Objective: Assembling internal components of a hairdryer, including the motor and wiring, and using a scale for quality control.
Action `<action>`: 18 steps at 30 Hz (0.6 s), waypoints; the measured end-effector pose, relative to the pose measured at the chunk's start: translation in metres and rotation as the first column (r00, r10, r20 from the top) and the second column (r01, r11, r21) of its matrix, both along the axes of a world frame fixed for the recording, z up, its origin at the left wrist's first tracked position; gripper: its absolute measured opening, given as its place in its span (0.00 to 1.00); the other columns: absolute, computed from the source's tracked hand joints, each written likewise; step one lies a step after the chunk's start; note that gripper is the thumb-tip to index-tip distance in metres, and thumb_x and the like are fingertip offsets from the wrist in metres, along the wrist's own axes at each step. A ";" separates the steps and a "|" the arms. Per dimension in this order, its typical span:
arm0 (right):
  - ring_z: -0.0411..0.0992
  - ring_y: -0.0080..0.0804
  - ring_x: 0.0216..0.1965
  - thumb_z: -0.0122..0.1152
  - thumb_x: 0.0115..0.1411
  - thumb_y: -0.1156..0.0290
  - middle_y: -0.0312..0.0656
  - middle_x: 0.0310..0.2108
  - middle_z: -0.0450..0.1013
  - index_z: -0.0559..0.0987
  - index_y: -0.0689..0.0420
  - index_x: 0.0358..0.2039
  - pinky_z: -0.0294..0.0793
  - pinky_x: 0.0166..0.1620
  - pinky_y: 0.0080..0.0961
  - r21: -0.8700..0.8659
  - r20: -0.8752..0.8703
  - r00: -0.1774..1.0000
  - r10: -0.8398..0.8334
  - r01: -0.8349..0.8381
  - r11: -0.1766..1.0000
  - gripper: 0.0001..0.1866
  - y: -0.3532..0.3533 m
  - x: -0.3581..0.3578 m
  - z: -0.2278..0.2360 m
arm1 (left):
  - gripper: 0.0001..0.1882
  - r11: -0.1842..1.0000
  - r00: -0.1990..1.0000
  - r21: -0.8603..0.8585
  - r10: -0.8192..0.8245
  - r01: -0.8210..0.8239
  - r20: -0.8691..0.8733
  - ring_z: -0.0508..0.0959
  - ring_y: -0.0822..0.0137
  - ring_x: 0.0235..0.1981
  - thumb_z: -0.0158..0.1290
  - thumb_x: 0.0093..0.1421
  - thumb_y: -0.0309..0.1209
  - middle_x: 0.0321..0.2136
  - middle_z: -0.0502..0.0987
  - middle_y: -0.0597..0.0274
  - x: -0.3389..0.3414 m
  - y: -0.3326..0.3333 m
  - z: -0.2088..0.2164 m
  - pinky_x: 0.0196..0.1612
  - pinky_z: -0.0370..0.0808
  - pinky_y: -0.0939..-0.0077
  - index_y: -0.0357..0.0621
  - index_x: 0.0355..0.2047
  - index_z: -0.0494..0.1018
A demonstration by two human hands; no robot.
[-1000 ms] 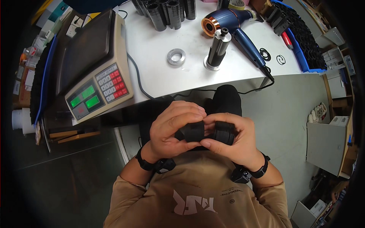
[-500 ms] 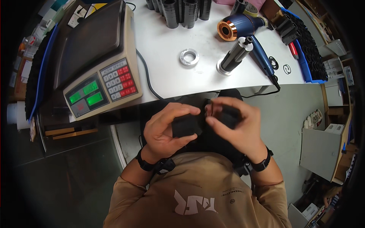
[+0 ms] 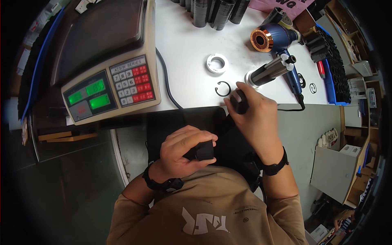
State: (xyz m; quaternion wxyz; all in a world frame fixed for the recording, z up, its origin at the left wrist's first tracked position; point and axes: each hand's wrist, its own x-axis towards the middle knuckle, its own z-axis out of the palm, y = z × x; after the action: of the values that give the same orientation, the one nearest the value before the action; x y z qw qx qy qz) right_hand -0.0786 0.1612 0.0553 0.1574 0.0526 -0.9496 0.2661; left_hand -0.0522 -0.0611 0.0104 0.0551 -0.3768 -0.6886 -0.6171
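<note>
My left hand (image 3: 183, 149) is curled round a short black block-like piece (image 3: 205, 150) in front of my lap. Fingers cover part of it, so its full shape cannot be made out. At the table's front edge, my right hand (image 3: 259, 116) grips another small black piece (image 3: 239, 102) between thumb and fingers. Just left of those fingertips lies a thin black open ring (image 3: 223, 89), like a retaining ring, flat on the white table (image 3: 183, 73). Behind the right hand a silver and black cylinder tool (image 3: 269, 71) stands on a round base.
A silver collar ring (image 3: 217, 63) lies farther back. To the left sits a weighing scale (image 3: 110, 77) with its cable (image 3: 165, 73). A blue hair dryer (image 3: 275, 38), several black cylinder stacks (image 3: 222, 14) and a blue tray (image 3: 330, 81) of black parts are beyond.
My right hand has moved forward to the table edge, apart from the left. A thin black ring now lies on the table there. My left hand has lowered slightly, still holding its piece.
</note>
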 end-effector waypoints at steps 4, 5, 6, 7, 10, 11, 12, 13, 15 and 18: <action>0.85 0.36 0.38 0.77 0.57 0.75 0.46 0.37 0.85 0.82 0.64 0.48 0.84 0.43 0.28 -0.337 0.164 0.982 0.090 -0.030 0.941 0.19 0.010 0.027 0.005 | 0.29 1.000 1.000 -0.012 0.011 -0.011 0.019 0.87 0.56 0.39 0.73 0.51 0.25 0.41 0.86 0.48 -0.002 -0.003 -0.003 0.44 0.81 0.65 0.35 0.53 0.76; 0.85 0.34 0.39 0.77 0.58 0.75 0.46 0.39 0.85 0.82 0.65 0.48 0.84 0.45 0.28 -0.479 0.238 0.959 0.156 -0.024 0.878 0.19 0.011 0.035 0.006 | 0.29 0.999 1.000 -0.035 0.011 -0.010 0.030 0.87 0.56 0.39 0.73 0.51 0.25 0.41 0.86 0.48 -0.002 -0.004 -0.003 0.44 0.81 0.65 0.35 0.53 0.77; 0.85 0.34 0.39 0.77 0.58 0.75 0.46 0.39 0.85 0.82 0.65 0.48 0.84 0.45 0.28 -0.479 0.243 0.958 0.154 -0.020 0.878 0.19 0.011 0.042 0.007 | 0.28 0.998 0.999 -0.057 0.011 -0.008 0.039 0.87 0.57 0.39 0.73 0.51 0.25 0.41 0.86 0.48 -0.003 -0.003 -0.004 0.45 0.81 0.64 0.36 0.53 0.77; 0.85 0.33 0.41 0.76 0.58 0.76 0.47 0.41 0.85 0.81 0.66 0.49 0.84 0.47 0.28 -0.620 0.311 0.923 0.226 0.016 0.785 0.19 0.012 0.050 0.008 | 0.28 0.998 0.999 -0.058 0.009 -0.006 0.045 0.87 0.57 0.39 0.73 0.51 0.25 0.41 0.86 0.48 -0.003 -0.002 -0.004 0.45 0.81 0.64 0.36 0.53 0.77; 0.84 0.32 0.44 0.74 0.60 0.78 0.48 0.44 0.84 0.80 0.67 0.51 0.84 0.50 0.29 -0.832 0.396 0.833 0.387 0.147 0.535 0.20 0.014 0.063 0.004 | 0.28 0.997 0.999 -0.069 0.025 -0.022 0.043 0.87 0.54 0.41 0.73 0.52 0.27 0.42 0.86 0.48 -0.003 0.002 -0.006 0.47 0.80 0.62 0.36 0.52 0.77; 0.84 0.33 0.45 0.74 0.60 0.79 0.49 0.45 0.84 0.80 0.67 0.52 0.84 0.51 0.29 -0.868 0.400 0.820 0.410 0.196 0.456 0.20 0.014 0.066 -0.001 | 0.28 0.997 0.999 -0.072 0.020 -0.017 0.049 0.87 0.54 0.41 0.73 0.52 0.27 0.42 0.86 0.48 -0.004 0.004 -0.006 0.47 0.80 0.62 0.36 0.52 0.77; 0.84 0.33 0.45 0.74 0.60 0.79 0.50 0.45 0.83 0.80 0.68 0.53 0.84 0.51 0.30 -0.895 0.401 0.808 0.432 0.245 0.373 0.20 0.014 0.069 -0.006 | 0.28 0.995 0.999 -0.095 0.030 -0.027 0.023 0.87 0.53 0.42 0.73 0.52 0.28 0.43 0.86 0.48 -0.006 0.005 -0.006 0.47 0.80 0.60 0.36 0.52 0.77; 0.84 0.34 0.45 0.73 0.60 0.80 0.51 0.46 0.83 0.80 0.68 0.53 0.84 0.52 0.30 -0.912 0.399 0.796 0.455 0.293 0.287 0.21 0.014 0.071 -0.009 | 0.27 0.992 0.999 -0.118 0.038 -0.038 -0.004 0.87 0.52 0.43 0.73 0.52 0.28 0.44 0.86 0.47 -0.007 0.007 -0.005 0.48 0.80 0.59 0.36 0.52 0.77; 0.84 0.34 0.45 0.74 0.60 0.80 0.51 0.46 0.83 0.79 0.68 0.54 0.84 0.52 0.30 -0.915 0.393 0.794 0.463 0.288 0.283 0.21 0.014 0.073 -0.010 | 0.27 0.988 0.999 -0.147 0.047 -0.050 -0.026 0.86 0.50 0.45 0.73 0.52 0.29 0.44 0.85 0.47 -0.009 0.009 -0.004 0.49 0.80 0.58 0.36 0.52 0.77; 0.84 0.34 0.46 0.74 0.60 0.80 0.51 0.47 0.83 0.79 0.68 0.55 0.84 0.53 0.30 -0.922 0.377 0.793 0.479 0.269 0.279 0.22 0.015 0.077 -0.012 | 0.28 0.985 0.995 -0.161 0.055 -0.068 -0.084 0.85 0.51 0.49 0.74 0.50 0.29 0.49 0.84 0.50 -0.009 0.016 -0.002 0.50 0.79 0.59 0.39 0.52 0.78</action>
State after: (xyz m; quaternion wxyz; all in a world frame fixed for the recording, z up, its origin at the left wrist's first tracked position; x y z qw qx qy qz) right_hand -0.0021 0.1763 0.0433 -0.1701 -0.0708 -0.5855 0.7895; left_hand -0.0608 -0.0447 0.0083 0.0703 -0.3827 -0.7456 -0.5411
